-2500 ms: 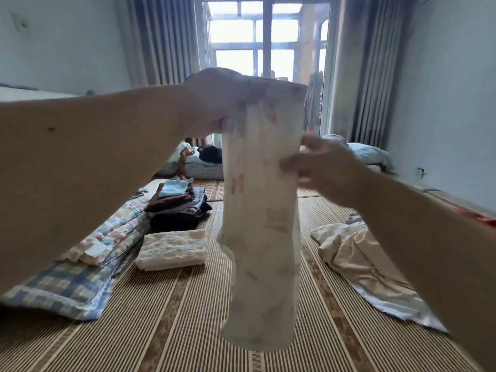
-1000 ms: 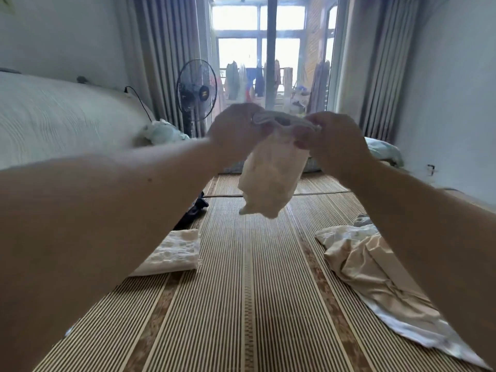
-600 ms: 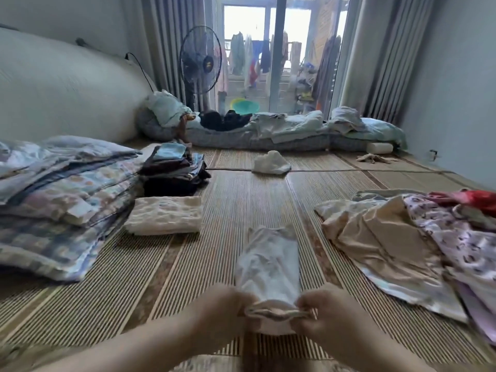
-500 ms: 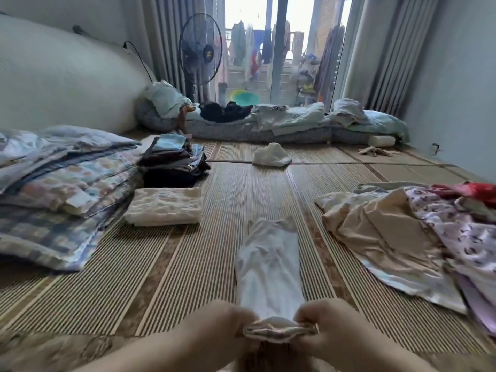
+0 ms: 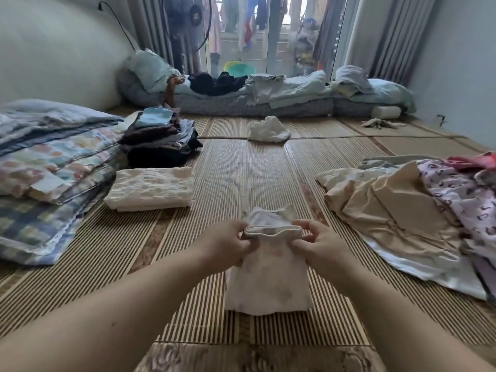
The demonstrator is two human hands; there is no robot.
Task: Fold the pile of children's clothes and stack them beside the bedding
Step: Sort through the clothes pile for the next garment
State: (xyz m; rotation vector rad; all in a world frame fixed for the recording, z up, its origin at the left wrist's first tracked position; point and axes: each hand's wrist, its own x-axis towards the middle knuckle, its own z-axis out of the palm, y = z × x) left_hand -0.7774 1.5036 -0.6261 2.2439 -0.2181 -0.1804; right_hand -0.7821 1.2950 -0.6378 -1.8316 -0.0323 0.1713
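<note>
Garment [image 5: 268, 280] likely light, limp; left hand [image 5: 228, 245] and right hand [image 5: 320, 249] pinch its 12 o'clock edge corners; hold there.

Striped woven floor mat [image 5: 241, 170] beneath the grip; grey curtains [image 5: 389, 36], daylit glazed balcony door [image 5: 271, 30], standing fan [image 5: 188, 14] far beyond; pale wall [image 5: 461, 63] rightward.

garment [image 5: 268, 277]: soft, matt white cloth
floor mat [image 5: 241, 167]: woven, ribbed straw
folded towel [image 5: 151, 187]: crinkled, textured cloth
bedding [image 5: 51, 167]: quilted cloth
</note>
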